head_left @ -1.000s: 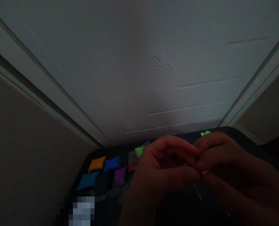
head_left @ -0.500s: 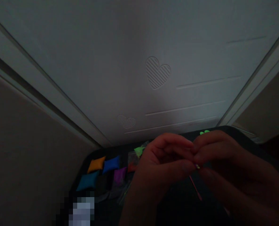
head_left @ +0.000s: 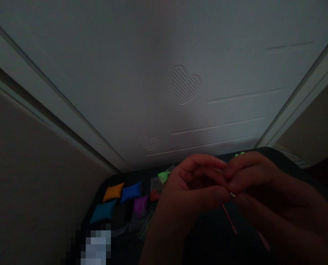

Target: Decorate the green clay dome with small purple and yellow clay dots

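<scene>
The left hand [head_left: 180,206] and right hand [head_left: 285,202] jointly pinch a small pale-yellow piece [head_left: 233,195], mostly finger-covered. A slim pink rod [head_left: 230,219] lies below.

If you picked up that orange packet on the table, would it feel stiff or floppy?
The orange packet looks pillow-like, so it would probably give softly when squeezed. Its smooth, slightly shiny surface hints that it could be a bit slippery. Lying low and flat, it seems more apt to slide than roll.

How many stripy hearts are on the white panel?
2, both on the white panel: the bigger heart higher up, the smaller heart lower, to its left.
</scene>
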The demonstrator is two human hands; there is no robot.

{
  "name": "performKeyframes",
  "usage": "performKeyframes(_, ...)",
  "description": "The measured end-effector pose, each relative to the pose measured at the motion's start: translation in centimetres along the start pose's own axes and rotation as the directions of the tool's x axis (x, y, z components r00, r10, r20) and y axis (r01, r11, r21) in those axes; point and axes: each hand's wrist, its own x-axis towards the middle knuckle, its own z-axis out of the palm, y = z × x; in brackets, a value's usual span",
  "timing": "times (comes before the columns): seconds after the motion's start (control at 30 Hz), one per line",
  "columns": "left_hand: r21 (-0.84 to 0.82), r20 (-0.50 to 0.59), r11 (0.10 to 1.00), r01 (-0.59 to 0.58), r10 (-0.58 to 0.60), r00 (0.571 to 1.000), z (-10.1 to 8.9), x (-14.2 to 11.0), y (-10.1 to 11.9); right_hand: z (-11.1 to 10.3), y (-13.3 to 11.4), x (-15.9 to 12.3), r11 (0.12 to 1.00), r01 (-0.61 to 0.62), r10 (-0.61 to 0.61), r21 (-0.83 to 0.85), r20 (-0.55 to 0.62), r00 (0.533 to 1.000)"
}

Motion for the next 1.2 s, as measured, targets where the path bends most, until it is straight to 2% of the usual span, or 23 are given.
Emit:
performKeyframes(0.27,-0.036,-0.031,0.999,0.041,-0.042,0.999,0.2,0.1,0.1,0.1,0.4,0.2,1.000,0.007,-0.007,0.020,0.019,1.000)
performKeyframes(0.6,-0.047,0.051,0.998,0.046,-0.043,0.998,0.0,0.3,-0.1,-0.2,0.3,0.1,0.999,0.018,-0.018,-0.038,0.001,1.000)
performKeyframes(0.93,-0.026,-0.018,0.999,0.024,-0.024,1.000,0.0,0.3,0.0,-0.2,0.2,0.1,0.992,0.038,-0.039,-0.122,-0.010,0.999)
performKeyframes(1.03,0.053,-0.044,0.999,-0.003,0.006,0.999,0.0,0.2,0.0,-0.3,0.2,0.1,0.994,0.013,-0.017,-0.108,-0.031,0.999)
performKeyframes(1.1,0.170,-0.067,0.984,-0.053,0.065,0.996,-0.3,0.2,0.1,-0.5,0.1,0.2,0.996,0.010,-0.015,-0.083,-0.059,0.998)
performKeyframes(1.17,0.392,-0.118,0.914,-0.105,0.163,0.980,-1.0,0.3,0.3,-0.8,0.0,0.1,0.998,0.018,-0.024,-0.059,-0.096,0.995)
performKeyframes(1.2,0.532,-0.152,0.840,-0.110,0.223,0.963,-1.4,0.4,0.4,-1.0,-0.1,0.1,0.999,0.022,-0.027,-0.049,-0.116,0.993)
